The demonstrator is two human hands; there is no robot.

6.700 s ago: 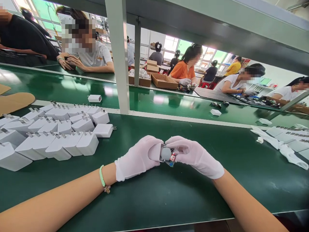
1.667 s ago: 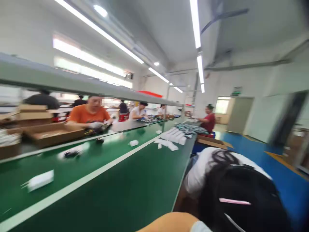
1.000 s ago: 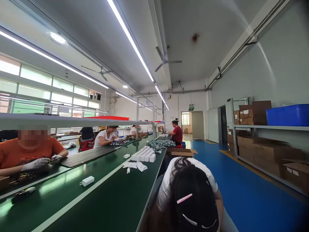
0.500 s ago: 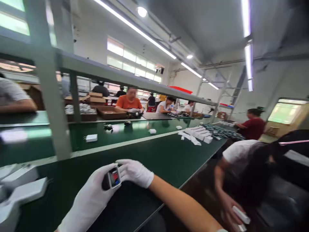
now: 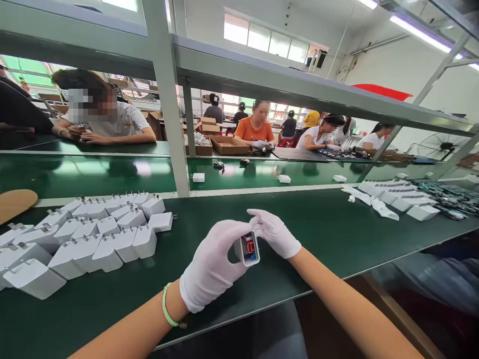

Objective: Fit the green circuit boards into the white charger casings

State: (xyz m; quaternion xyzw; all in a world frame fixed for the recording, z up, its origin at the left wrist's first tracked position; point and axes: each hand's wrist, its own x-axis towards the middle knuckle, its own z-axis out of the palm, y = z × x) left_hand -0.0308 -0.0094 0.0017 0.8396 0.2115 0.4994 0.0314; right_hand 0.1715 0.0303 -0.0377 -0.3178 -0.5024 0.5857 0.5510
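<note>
A white plug-in charger (image 5: pixel 239 250) is held up over the green bench, its open end facing me. Red and blue parts show inside the housing. My left hand (image 5: pixel 215 264), in a white glove, is closed around the charger from the left, thumb on top. My right hand (image 5: pixel 276 233), also gloved, has its fingertips at the charger's upper right edge; some of its fingers are hidden behind it. Rows of white chargers (image 5: pixel 108 247), most with their prongs up, stand on the bench to the left.
A green belt (image 5: pixel 232 167) with spaced-out chargers and dark parts runs behind the bench. A grey post (image 5: pixel 170 99) and shelf beam (image 5: pixel 299 85) cross in front. To the right lie white housings (image 5: pixel 396 194) and circuit boards (image 5: pixel 445 194). Several co-workers sit opposite.
My view has swung left and down, bringing the rows of chargers fully into sight. The co-worker close on the right has left the view. Both hands remain at the charger.
</note>
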